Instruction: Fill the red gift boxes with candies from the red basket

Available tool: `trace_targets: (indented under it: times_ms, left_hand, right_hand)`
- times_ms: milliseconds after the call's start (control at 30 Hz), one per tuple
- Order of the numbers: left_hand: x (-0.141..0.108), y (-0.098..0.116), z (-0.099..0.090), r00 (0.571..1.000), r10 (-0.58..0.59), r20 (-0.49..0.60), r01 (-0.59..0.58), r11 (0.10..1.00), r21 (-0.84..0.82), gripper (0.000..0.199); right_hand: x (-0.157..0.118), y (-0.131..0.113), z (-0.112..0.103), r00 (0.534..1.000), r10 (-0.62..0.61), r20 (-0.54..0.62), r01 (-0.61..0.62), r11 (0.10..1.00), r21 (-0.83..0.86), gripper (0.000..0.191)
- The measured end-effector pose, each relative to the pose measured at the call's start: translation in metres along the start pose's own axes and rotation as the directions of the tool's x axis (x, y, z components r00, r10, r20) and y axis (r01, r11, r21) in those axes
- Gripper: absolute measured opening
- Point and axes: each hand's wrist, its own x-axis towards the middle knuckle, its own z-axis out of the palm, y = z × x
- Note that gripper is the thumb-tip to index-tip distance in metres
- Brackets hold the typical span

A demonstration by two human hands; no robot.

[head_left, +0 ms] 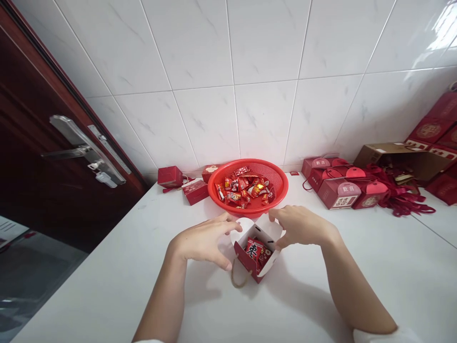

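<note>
A small red gift box point(263, 274) with white inner flaps stands open on the white tabletop, a twisted cord handle point(240, 285) hanging at its left side. Red-wrapped sweets point(254, 250) lie inside it, the front one bearing a dark printed character. My left hand point(205, 240) is open beside the left flap, thumb and fingers spread, with a fingertip at the flap's edge. On the other side, my right hand point(303, 226) has its thumb and fingers around the edge of the right flap.
Behind the box sits a red plastic basket point(248, 209) of wrapped sweets. Small red boxes point(170, 176) lie left of it. At right are several closed gift boxes point(339, 193), dark red ribbons point(403, 200) and an open cardboard carton point(385, 148). Tiled wall behind, door point(32, 143) at left.
</note>
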Motion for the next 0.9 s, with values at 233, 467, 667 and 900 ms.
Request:
trace_targets:
  times_ms: [233, 467, 667, 900]
  left_hand:
    - [0.014, 0.014, 0.011, 0.993, -0.002, -0.116, -0.002, 0.999, -0.032, 0.064]
    - [0.029, 0.018, 0.023, 0.99, -0.053, -0.129, 0.048, 0.998, -0.04, 0.067]
    - [0.033, 0.016, 0.024, 0.995, 0.034, -0.09, -0.036, 0.999, -0.021, 0.034]
    - [0.031, 0.018, 0.024, 0.994, 0.107, 0.03, -0.107, 0.994, 0.005, 0.019]
  right_hand:
    - [0.0, -0.006, 0.003, 0.939, -0.341, 0.044, 0.321, 0.916, 0.242, 0.024]
    - [0.019, 0.002, 0.01, 0.893, -0.412, 0.182, 0.333, 0.875, 0.351, 0.04]
    - [0.024, 0.007, 0.01, 0.938, -0.327, 0.114, 0.282, 0.912, 0.298, 0.039]
    - [0.034, 0.005, 0.016, 0.988, -0.082, 0.129, 0.068, 0.992, 0.11, 0.051]
